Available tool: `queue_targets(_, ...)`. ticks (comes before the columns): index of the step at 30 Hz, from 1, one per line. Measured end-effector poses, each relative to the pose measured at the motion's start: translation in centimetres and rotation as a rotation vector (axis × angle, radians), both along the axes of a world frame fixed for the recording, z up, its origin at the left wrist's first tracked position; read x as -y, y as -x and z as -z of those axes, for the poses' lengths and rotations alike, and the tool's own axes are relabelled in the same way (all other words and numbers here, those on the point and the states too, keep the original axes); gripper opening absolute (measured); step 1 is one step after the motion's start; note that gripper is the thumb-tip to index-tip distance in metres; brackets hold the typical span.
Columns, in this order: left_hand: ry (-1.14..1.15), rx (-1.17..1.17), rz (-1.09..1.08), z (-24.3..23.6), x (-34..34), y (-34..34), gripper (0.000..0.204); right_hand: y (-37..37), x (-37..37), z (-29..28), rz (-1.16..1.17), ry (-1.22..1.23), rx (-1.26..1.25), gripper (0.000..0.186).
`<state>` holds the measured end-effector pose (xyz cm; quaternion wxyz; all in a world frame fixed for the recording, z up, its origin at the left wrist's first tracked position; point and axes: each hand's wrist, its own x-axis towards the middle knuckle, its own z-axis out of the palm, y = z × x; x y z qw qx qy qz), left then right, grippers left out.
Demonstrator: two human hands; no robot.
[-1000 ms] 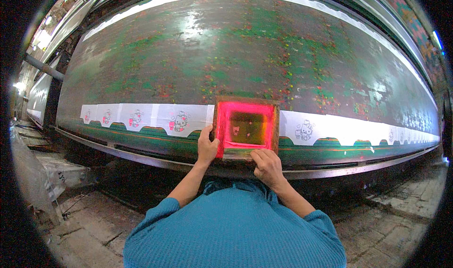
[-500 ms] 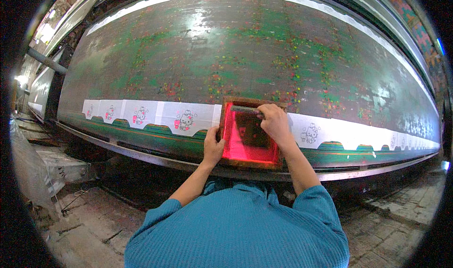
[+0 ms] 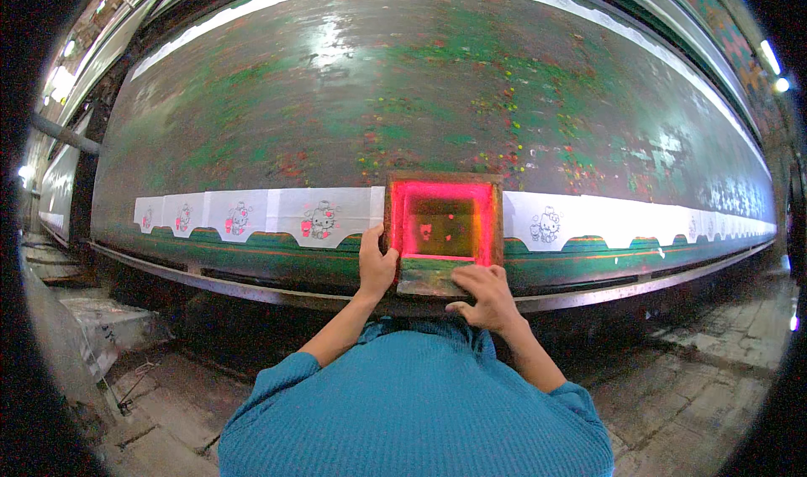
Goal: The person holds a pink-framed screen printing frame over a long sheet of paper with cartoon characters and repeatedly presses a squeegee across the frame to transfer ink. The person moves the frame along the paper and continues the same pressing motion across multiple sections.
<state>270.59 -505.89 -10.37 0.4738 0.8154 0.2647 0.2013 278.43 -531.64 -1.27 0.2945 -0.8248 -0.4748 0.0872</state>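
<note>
Hands bracket a small wooden-framed printing screen (image 3: 443, 225) lying flat on a strip of white fabric (image 3: 336, 212) at the near edge of a long, paint-flecked printing table (image 3: 403, 90), seen from the head camera. The left hand (image 3: 376, 264) clamps the frame's left side, thumb and fingers closed around the wood. The right hand (image 3: 483, 296) rests at the frame's near edge, fingers bent and pressed down on a flat squeegee (image 3: 430, 277) lying along that edge. Half a second ago that hand was at the far side of the screen with the squeegee; it has since drawn back toward the body, which suggests one pull of red ink across the mesh is finished. A second ago the frame sat in much the same spot. To the left, the cartoon cat prints (image 3: 318, 222) already carry red; the one on the right (image 3: 544, 225) shows outline only. A worn stone floor (image 3: 698, 368) runs below the table's metal rail.
</note>
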Motion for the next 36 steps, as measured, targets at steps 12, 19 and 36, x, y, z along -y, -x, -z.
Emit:
queue_targets(12, -0.056, 0.154, 0.011, -4.2, 4.5, -2.9, 0.045, -4.1, 6.1, 4.7, 0.733, -0.293, -0.288, 0.037)
queue_targets(19, -0.021, 0.124, 0.007, -2.7, 15.9, -9.2, 0.049, -10.5, 16.9, 3.0, 0.747, -0.299, -0.234, 0.038)
queue_targets(36, 0.080, 0.002, -0.076, -1.5, 22.7, -11.6, 0.043, -15.2, 25.4, 5.6, 0.569, -0.084, -0.342, 0.044)
